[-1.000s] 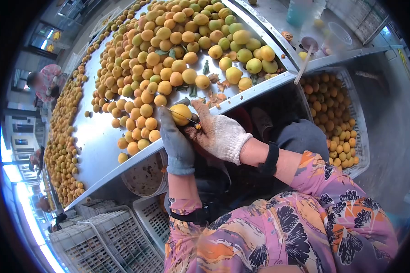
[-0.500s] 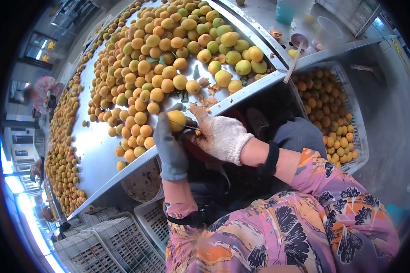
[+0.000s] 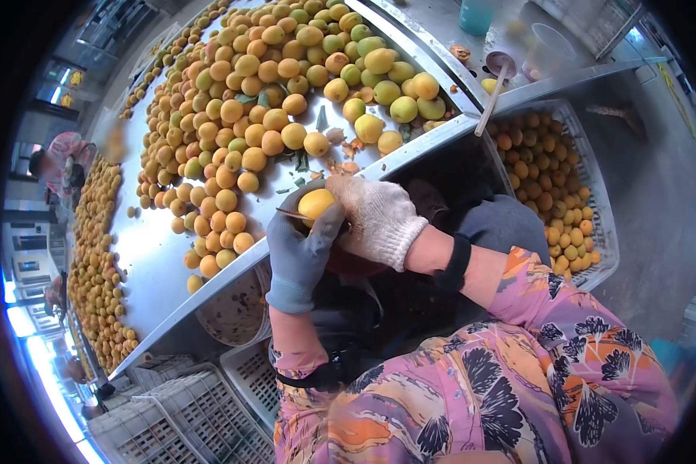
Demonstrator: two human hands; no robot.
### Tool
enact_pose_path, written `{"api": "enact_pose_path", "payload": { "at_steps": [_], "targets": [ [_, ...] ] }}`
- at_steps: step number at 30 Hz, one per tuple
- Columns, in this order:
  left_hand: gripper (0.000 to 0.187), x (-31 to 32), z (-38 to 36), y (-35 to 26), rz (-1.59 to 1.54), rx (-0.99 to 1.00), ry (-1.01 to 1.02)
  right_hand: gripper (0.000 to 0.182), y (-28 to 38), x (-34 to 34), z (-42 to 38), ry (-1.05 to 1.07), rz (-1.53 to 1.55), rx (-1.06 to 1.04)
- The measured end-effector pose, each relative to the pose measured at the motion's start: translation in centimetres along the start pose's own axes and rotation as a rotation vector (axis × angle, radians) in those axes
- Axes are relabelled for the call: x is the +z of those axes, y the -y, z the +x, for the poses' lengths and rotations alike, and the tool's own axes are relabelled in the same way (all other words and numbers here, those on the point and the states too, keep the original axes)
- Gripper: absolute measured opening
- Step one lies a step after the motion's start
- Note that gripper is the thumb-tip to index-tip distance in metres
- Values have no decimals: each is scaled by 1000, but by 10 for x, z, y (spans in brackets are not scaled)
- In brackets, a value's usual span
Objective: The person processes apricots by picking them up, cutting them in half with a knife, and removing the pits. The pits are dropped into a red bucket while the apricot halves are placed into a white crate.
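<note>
My left hand, in a grey glove, is closed around a yellow apricot just over the metal table's near edge. Pressed up against it from the right is my right hand, in a white knit glove stained brown at the fingers. It grips a small knife whose handle is hidden; a thin strip of its blade shows at the fruit's left side. Beyond both hands, a large heap of apricots, orange to green, covers much of the tabletop. Leaf bits and brown scraps lie close to my fingers.
The table's raised metal rim runs in front of me. A crate of apricots stands on the floor at right, a bucket and stacked crates below left. A ladle rests at the corner. Another person is at far left.
My left fingers have wrapped farther round the apricot, and my right hand has closed in against it. The knife blade, earlier across the fruit's right side, now shows at its left.
</note>
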State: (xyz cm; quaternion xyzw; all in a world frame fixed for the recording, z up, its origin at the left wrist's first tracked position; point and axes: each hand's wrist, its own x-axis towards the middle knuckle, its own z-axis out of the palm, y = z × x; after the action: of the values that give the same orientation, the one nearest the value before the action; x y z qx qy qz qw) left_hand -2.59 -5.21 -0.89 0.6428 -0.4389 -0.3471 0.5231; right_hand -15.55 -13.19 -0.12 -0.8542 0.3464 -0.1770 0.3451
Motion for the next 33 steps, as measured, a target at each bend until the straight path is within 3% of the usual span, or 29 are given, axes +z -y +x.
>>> {"api": "enact_pose_path", "payload": {
  "at_steps": [1, 5, 7, 9, 10, 11, 12, 13, 14, 16, 17, 22, 25, 28, 33],
  "targets": [
    [46, 0, -1, 1, -145, -59, 16, 28, -3, 2, 0, -1, -1, 2],
    [45, 4, -5, -1, -217, -48, 12, 27, -12, 9, -2, -103, 25, -118],
    [46, 4, -6, -3, -7, -38, 14, 25, -16, 17, -3, -135, 21, -120],
    [48, -5, -12, 3, 399, 100, -22, 34, -19, 25, -4, 35, -64, -1],
    [47, -3, -13, 7, 60, -132, -39, 32, -11, 8, -2, 78, -154, -22],
    [48, -8, -10, 17, 299, 79, -66, 26, 7, -17, 0, 229, -100, 37],
    [50, 3, -12, 6, 263, 107, -39, 22, -24, 18, -1, 30, -121, -78],
    [45, 6, -9, 12, 44, 82, -44, 21, -19, 13, -1, 15, -66, -55],
    [39, 6, -9, -15, 44, 84, 22, 22, -7, 7, 1, 179, -86, -57],
    [37, 5, -11, -41, 130, 133, 76, 21, -8, 4, -3, 60, 27, -19],
    [36, 7, -11, -46, 166, 203, 74, 28, 22, -42, -13, 286, 263, 141],
    [31, 14, -12, -40, 79, 179, 52, 21, 0, -16, -12, 262, 653, 251],
    [26, 11, -11, -23, 85, 333, 100, 20, -1, -36, -16, 191, 432, 65],
    [31, 11, -7, 6, 70, 272, 97, 21, 4, -56, -12, 276, 257, 91],
    [32, 8, 16, -1, 47, 283, 101, 24, 1, -46, -9, 253, 196, 119]
  ]
}}
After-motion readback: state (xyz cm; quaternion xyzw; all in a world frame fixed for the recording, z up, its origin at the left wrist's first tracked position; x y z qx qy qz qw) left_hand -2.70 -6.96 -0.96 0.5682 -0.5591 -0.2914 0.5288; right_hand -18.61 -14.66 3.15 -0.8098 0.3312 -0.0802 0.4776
